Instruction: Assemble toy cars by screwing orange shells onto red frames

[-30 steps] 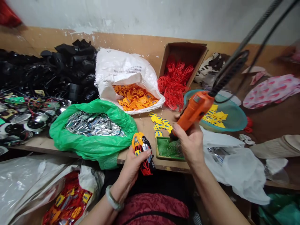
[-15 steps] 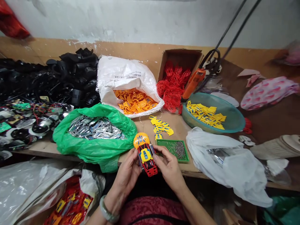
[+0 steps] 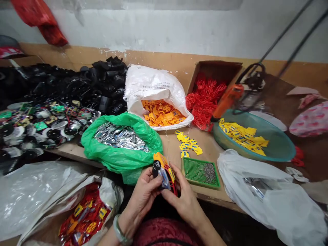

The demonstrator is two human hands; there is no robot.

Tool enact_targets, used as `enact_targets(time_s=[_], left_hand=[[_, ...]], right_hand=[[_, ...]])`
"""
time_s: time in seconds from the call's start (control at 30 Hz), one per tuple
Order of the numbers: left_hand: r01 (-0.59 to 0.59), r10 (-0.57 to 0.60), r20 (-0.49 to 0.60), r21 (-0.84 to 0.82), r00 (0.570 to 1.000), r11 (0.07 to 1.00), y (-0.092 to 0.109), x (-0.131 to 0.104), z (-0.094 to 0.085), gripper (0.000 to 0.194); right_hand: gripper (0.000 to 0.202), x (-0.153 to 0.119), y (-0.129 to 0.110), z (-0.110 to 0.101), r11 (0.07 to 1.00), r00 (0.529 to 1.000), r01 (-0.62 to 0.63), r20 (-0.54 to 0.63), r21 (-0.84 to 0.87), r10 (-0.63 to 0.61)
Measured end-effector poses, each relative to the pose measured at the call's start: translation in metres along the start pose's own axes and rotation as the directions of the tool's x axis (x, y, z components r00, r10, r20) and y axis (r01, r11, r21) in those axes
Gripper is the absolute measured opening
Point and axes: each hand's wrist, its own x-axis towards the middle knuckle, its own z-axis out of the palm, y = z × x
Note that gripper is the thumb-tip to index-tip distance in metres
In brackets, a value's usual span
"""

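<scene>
Between my two hands is a toy car with an orange front, a yellow piece on top, red frame parts and a silver side strip. It is tilted so that its side faces me. My left hand grips it from the left, thumb pressed on the silver strip. Around the right side curl the fingers of my right hand, its thumb underneath near the lower end. Just right of the hands lies a green tray with small screws. Several yellow pieces lie behind it on the bench.
A green bag of silver strips stands left, behind it a white sack of orange parts. An orange electric screwdriver hangs above a teal basin of yellow parts. A white plastic bag drapes over the right bench edge.
The toy car has been rolled from top-up onto a tilt showing its silver side. My left thumb has moved onto that side. The view has swung left.
</scene>
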Motion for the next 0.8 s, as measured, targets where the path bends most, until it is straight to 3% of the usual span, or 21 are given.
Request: enact_targets(time_s=[0.1,0.2,0.47,0.6,0.73,0.8], left_hand=[[-0.129,0.134,-0.047,0.097,0.990,0.987,0.000,-0.010,0.005,0.035],[-0.205,0.218,-0.080,0.151,0.973,0.967,0.002,-0.018,0.005,0.037],[-0.168,0.168,-0.160,0.016,0.973,0.986,0.008,-0.030,-0.021,0.051],[-0.057,0.043,-0.152,-0.092,0.987,0.994,0.013,-0.033,-0.033,0.052],[-0.025,-0.006,-0.211,-0.145,0.978,0.989,0.026,-0.040,-0.048,0.052],[-0.098,0.070,-0.229,-0.113,0.971,0.989,0.041,-0.054,-0.054,0.047]], right_hand=[[0.077,-0.004,0.007,0.011,0.984,1.000,0.020,0.001,-0.176,-0.020],[0.068,-0.009,0.016,0.015,0.974,0.999,0.006,-0.048,-0.227,-0.018],[0.066,-0.008,0.022,0.036,0.980,0.998,-0.066,-0.020,-0.188,0.063],[0.065,0.002,0.024,0.050,0.981,0.993,-0.115,-0.047,-0.159,0.109],[0.061,0.023,0.019,0.044,0.974,0.962,-0.220,-0.152,0.055,0.226],[0.064,0.033,0.015,0.035,0.976,0.966,-0.215,-0.152,-0.030,0.208]])
